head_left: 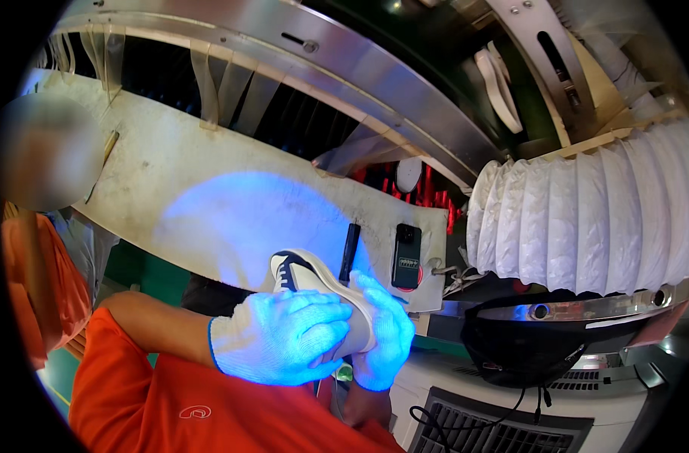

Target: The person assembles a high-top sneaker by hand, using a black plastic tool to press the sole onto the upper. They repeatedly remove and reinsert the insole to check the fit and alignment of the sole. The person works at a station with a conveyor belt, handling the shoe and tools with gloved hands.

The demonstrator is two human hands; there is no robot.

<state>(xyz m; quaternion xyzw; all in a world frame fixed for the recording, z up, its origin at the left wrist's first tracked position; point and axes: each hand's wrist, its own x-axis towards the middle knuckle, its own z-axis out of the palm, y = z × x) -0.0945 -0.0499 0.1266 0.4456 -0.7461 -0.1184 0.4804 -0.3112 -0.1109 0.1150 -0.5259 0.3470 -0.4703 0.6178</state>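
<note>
A white sneaker (305, 278) with a navy collar and laces is held between my two gloved hands near the front edge of the worktable (152, 143). My left hand (284, 337) lies across its upper, fingers bent over it. Round the other side of the shoe wraps my right hand (386, 326), partly hidden behind it. Both white knit gloves glow blue under the light that falls on the table. A slim black rod-like tool (350, 251) rests just beyond the shoe. To its right lies a dark phone (406, 255).
A metal-framed machine (337, 64) with hanging clear strips runs along the table's far side; a sole (409, 174) sits in its red-lit opening. A white ribbed duct (586, 215) and black bag (514, 343) stand right. A person in an orange sleeve (61, 283) is at left.
</note>
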